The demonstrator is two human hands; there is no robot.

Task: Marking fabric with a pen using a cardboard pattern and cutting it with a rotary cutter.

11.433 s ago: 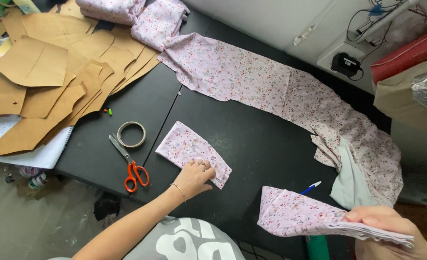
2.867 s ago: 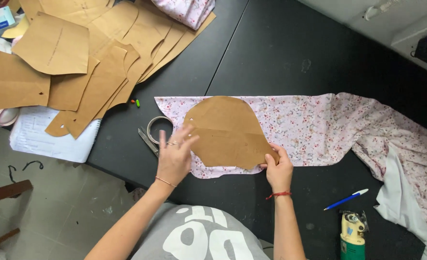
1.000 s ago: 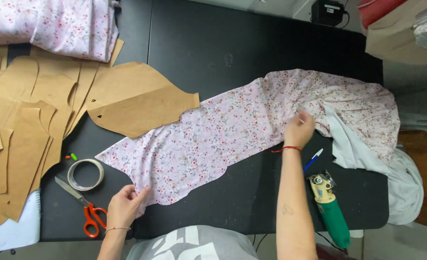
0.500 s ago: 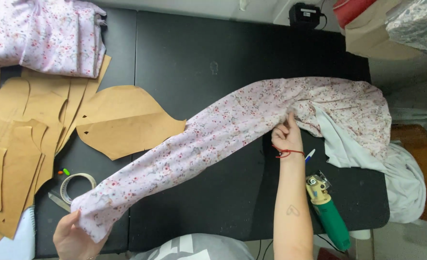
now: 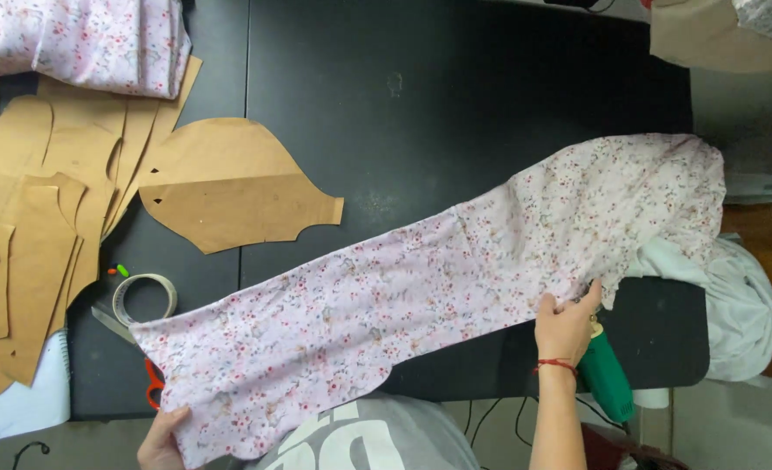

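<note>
A long strip of pink floral fabric (image 5: pixel 421 287) lies diagonally across the black table (image 5: pixel 455 104), from the lower left to the upper right. My left hand (image 5: pixel 161 438) grips its lower left corner at the table's near edge. My right hand (image 5: pixel 565 320), with a red thread at the wrist, pinches the fabric's near edge on the right. A brown paper pattern piece (image 5: pixel 229 196) lies flat just above the fabric's left part.
More brown pattern pieces (image 5: pixel 29 252) are stacked at the left, under a folded floral cloth (image 5: pixel 81 39). A tape roll (image 5: pixel 145 298) and red-handled scissors (image 5: pixel 147 376) lie partly under the fabric. A green tool (image 5: pixel 608 374) sits by my right wrist. White cloth (image 5: pixel 738 305) hangs off the right.
The fabric has been drawn flatter and further toward the near left. My right hand slid down to the near edge; my left hand still holds the corner.
</note>
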